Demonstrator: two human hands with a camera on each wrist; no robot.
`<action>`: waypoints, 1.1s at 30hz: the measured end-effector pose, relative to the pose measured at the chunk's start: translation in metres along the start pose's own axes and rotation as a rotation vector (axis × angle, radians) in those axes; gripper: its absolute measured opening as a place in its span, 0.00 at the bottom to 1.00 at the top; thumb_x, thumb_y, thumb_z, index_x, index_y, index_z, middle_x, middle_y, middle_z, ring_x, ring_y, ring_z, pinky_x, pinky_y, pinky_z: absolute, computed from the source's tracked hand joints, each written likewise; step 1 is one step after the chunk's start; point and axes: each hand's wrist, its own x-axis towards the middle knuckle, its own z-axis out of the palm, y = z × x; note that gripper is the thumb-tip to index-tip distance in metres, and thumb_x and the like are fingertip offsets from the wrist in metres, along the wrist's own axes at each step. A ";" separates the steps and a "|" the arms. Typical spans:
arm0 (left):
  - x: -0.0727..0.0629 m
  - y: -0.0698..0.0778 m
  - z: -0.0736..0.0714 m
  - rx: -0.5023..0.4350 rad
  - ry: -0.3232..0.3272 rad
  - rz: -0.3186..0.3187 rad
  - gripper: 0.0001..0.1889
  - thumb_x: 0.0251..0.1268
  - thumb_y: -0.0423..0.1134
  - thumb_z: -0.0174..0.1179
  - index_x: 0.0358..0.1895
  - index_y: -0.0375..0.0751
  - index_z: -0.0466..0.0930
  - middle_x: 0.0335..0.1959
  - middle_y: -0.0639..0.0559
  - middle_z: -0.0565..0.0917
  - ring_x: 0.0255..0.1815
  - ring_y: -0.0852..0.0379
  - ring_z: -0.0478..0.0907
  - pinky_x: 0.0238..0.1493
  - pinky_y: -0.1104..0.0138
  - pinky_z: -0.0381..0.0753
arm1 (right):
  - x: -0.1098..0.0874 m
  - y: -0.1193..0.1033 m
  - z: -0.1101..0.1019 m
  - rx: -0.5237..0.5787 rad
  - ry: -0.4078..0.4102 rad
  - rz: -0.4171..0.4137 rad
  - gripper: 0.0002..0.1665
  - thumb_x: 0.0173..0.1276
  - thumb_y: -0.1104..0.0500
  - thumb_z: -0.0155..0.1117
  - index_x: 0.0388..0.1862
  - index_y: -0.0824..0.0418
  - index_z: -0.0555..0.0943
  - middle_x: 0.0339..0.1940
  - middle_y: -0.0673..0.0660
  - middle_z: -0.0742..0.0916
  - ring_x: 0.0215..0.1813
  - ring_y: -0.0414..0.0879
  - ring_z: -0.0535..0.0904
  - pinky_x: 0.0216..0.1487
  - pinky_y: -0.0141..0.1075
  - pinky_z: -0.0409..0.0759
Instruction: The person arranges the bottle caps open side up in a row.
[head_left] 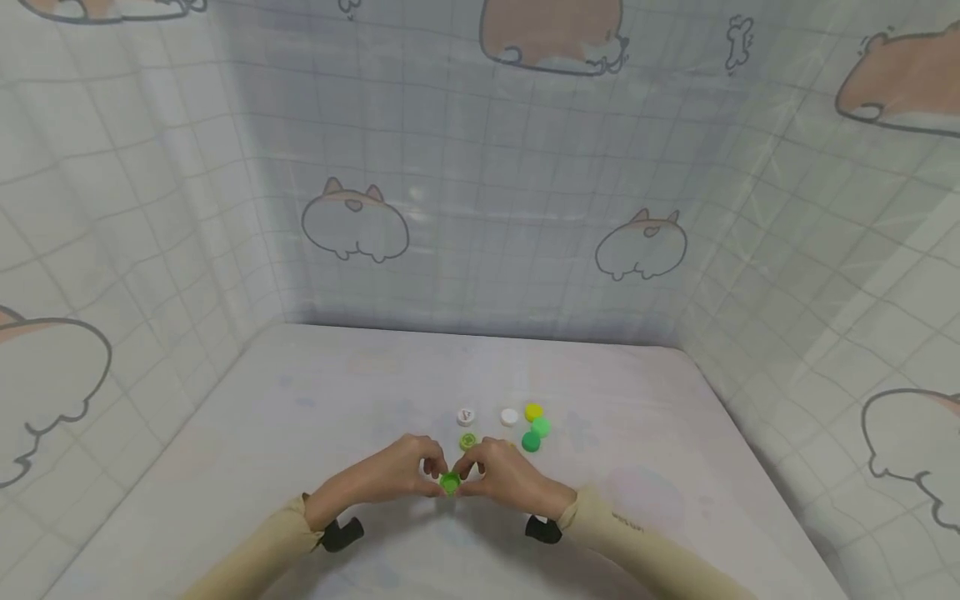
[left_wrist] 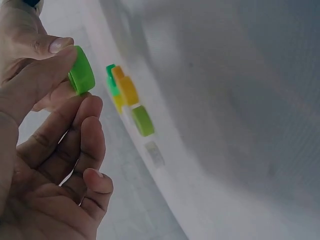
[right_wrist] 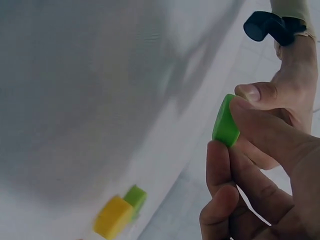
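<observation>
In the head view, we see the left hand (head_left: 401, 471) and the right hand (head_left: 513, 475) meeting at a small green cap (head_left: 450, 483), each pinching one side with thumb and fingertips nearly closed. From that cap, a yellow-green cap (head_left: 468, 441) lies at one o'clock on the table (head_left: 645, 467), with a printed white cap (head_left: 466, 416) beyond it; a plain white cap (head_left: 509, 417) sits between one and two, and a yellow cap (head_left: 533, 412), light green cap (head_left: 541, 427) and dark green cap (head_left: 531, 442) cluster at two. In the left wrist view, we find the green cap at ten o'clock from centre, the left hand's lower fingers loosely bent; an orange cap (left_wrist: 129, 90) is at four o'clock from it. In the right wrist view, the green cap hangs clear of the table, and a yellowish cap (right_wrist: 113, 216) lies between seven and eight o'clock from it.
</observation>
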 end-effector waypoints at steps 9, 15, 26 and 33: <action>0.007 -0.020 0.010 -0.005 -0.002 -0.005 0.09 0.51 0.40 0.73 0.33 0.45 0.84 0.30 0.55 0.83 0.31 0.61 0.76 0.32 0.74 0.75 | 0.010 0.009 0.014 0.009 -0.032 0.019 0.13 0.53 0.54 0.77 0.39 0.52 0.87 0.33 0.41 0.88 0.37 0.33 0.81 0.36 0.21 0.74; 0.014 -0.029 0.016 0.034 -0.014 -0.028 0.08 0.50 0.39 0.73 0.33 0.44 0.84 0.30 0.58 0.83 0.31 0.67 0.74 0.33 0.74 0.74 | 0.014 0.016 0.021 0.010 -0.038 0.014 0.13 0.52 0.58 0.77 0.38 0.55 0.88 0.33 0.44 0.89 0.37 0.31 0.81 0.37 0.20 0.75; 0.017 -0.029 0.015 0.006 -0.027 -0.103 0.10 0.50 0.40 0.73 0.35 0.43 0.85 0.32 0.58 0.82 0.33 0.67 0.75 0.36 0.72 0.76 | 0.020 0.024 0.026 0.049 -0.065 0.040 0.14 0.53 0.58 0.77 0.40 0.55 0.87 0.32 0.42 0.87 0.34 0.28 0.78 0.35 0.21 0.75; 0.017 -0.031 0.016 -0.012 -0.029 -0.103 0.12 0.50 0.40 0.73 0.38 0.43 0.85 0.32 0.57 0.81 0.33 0.67 0.74 0.35 0.73 0.75 | 0.023 0.029 0.029 0.049 -0.080 0.033 0.15 0.53 0.58 0.77 0.41 0.56 0.87 0.34 0.42 0.88 0.33 0.27 0.76 0.34 0.21 0.74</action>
